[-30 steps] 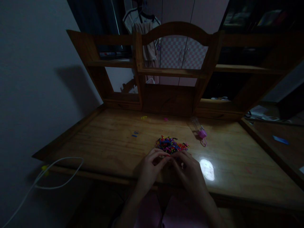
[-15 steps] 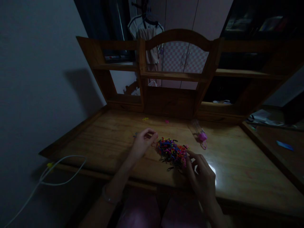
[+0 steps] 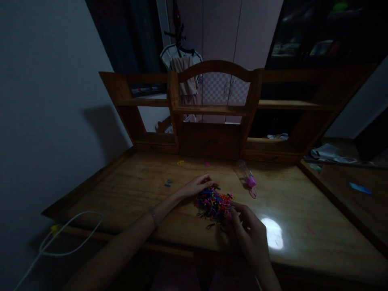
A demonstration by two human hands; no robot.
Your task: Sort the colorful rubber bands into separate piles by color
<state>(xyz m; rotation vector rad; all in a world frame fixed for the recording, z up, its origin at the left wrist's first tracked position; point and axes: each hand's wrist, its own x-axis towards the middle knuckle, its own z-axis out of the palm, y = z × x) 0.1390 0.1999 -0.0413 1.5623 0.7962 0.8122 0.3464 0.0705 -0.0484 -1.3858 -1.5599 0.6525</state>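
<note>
A heap of small bright rubber bands (image 3: 213, 203) lies on the wooden desk (image 3: 136, 194) in dim light. My left hand (image 3: 196, 185) reaches over the heap's far left edge, fingers curled down onto the bands. My right hand (image 3: 247, 228) is at the heap's near right edge, fingertips pressed together on a few bands. What either hand pinches is too dark to name. A thin bracelet sits on my left wrist (image 3: 153, 216).
A small clear bottle with a pink cap (image 3: 247, 178) lies right of the heap. Loose bands lie apart: yellow (image 3: 180, 162), pink (image 3: 207, 164), blue (image 3: 168, 183). A wooden hutch (image 3: 212, 109) closes the desk's back. A white cable (image 3: 60, 238) hangs off the left front corner.
Both hands left the near edge of the desk and spread apart: the left went forward to the heap's far side, the right stayed at its near right edge. The camera tilted up.
</note>
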